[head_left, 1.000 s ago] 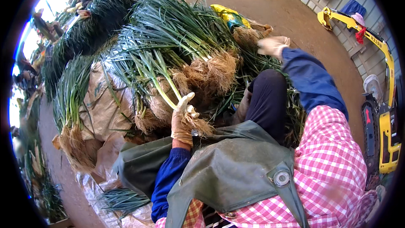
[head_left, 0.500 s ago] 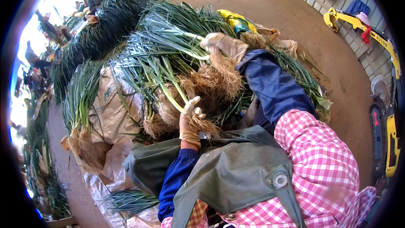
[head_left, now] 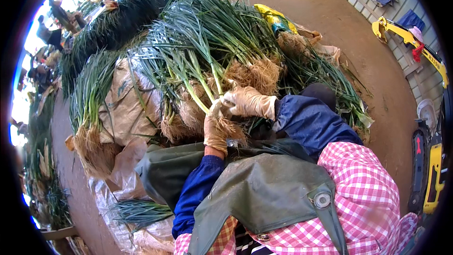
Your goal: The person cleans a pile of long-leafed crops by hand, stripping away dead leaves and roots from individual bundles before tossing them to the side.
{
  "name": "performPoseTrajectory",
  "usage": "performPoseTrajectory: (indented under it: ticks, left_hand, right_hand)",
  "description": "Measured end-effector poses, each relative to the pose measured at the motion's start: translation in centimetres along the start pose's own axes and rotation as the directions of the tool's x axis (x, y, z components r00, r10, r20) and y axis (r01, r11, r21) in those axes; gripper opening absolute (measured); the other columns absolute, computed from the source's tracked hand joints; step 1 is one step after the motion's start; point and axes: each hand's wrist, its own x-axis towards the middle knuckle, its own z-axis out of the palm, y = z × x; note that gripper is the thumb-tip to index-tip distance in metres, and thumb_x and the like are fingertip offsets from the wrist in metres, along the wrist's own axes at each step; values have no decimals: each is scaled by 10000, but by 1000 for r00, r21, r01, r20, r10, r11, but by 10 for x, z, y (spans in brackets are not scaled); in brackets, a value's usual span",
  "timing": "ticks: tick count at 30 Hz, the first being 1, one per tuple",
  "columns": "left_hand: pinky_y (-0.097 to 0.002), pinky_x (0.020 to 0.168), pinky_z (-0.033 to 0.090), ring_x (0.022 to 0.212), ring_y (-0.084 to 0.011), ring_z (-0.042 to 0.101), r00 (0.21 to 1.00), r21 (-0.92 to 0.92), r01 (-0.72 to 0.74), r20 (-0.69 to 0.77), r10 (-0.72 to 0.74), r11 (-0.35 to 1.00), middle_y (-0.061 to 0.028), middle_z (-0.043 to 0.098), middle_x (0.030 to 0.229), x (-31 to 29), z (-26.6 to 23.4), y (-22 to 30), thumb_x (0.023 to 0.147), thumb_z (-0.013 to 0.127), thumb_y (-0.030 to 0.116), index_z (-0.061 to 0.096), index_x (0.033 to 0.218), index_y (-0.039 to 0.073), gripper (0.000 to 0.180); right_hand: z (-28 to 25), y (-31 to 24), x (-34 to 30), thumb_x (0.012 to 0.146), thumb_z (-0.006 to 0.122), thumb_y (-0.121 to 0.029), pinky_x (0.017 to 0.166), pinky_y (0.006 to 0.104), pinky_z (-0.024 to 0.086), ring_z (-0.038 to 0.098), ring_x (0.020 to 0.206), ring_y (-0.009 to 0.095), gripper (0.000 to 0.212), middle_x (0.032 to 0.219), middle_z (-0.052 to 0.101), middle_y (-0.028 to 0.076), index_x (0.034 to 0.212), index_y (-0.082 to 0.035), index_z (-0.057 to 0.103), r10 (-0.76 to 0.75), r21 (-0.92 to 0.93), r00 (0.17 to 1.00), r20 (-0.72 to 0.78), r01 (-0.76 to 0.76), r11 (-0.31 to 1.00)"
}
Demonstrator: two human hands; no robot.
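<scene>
We're seemingly bunching green onions (head_left: 197, 98) on near side of pile (head_left: 207, 28): left hand (head_left: 215, 129) gripping them, right hand (head_left: 247, 102) meeting it, grip unclear; next move likely calling for aligning roots (head_left: 232, 131).

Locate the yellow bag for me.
The yellow bag is near the top of the head view, right of centre, beside the heap of leafy stalks and beyond the gloved right hand.

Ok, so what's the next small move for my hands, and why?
Perhaps firm up the left hand on the stalks: the right hand meets it near their pale bases, at least two stalks stand apart above, and roots splay beside the left hand.
</scene>
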Motion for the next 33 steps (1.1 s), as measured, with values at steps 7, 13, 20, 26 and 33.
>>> performPoseTrajectory:
  ticks: [7, 13, 20, 26, 33]
  left_hand:
    - [-380, 717, 563, 774, -251, 653, 988, 501, -153, 92, 123, 852, -126, 655, 905, 5, -14, -3, 869, 616, 69, 589, 1021, -8, 172]
    - [-317, 588, 569, 709, -234, 645, 960, 684, -254, 92, 264, 684, -123, 633, 863, -6, -7, -12, 875, 613, 53, 579, 1028, -39, 181]
    - [-243, 438, 504, 532, -159, 589, 925, 775, -282, 63, 375, 566, -76, 615, 743, -9, 4, -17, 871, 635, 79, 599, 981, -27, 157]
    - [-233, 460, 482, 584, -142, 588, 891, 685, -381, 92, 444, 621, -72, 619, 788, -11, 8, -9, 870, 630, 77, 605, 1024, -30, 189]
    - [-268, 494, 515, 597, -149, 596, 879, 642, -415, 101, 465, 645, -56, 618, 776, -2, -5, -4, 860, 603, 41, 595, 1033, -9, 180]
  right_hand:
    - [-9, 21, 1, 844, 640, -279, 570, 303, 504, 600, 619, 193, 268, 787, 641, 70, 1015, -73, 634, -196, 595, 952, 234, 19, 803]
    - [-4, 39, 78, 838, 639, -505, 590, 331, 492, 611, 728, 202, 511, 883, 659, 130, 1021, -29, 613, 376, 797, 926, -42, -196, 572]
    - [-8, 44, 120, 837, 614, -362, 827, 444, 438, 594, 925, 380, 373, 926, 644, 195, 1019, -37, 588, 367, 330, 746, -556, -206, 921]
    - [-11, 19, 50, 990, 452, -256, 519, 228, 483, 486, 541, 77, 217, 676, 536, -24, 902, -74, 531, 197, 980, 962, -188, 170, 107]
    - [17, -14, 6, 940, 545, -263, 398, 202, 322, 388, 441, 49, 225, 573, 424, -48, 944, -38, 546, -46, 998, 997, 56, -56, 3]
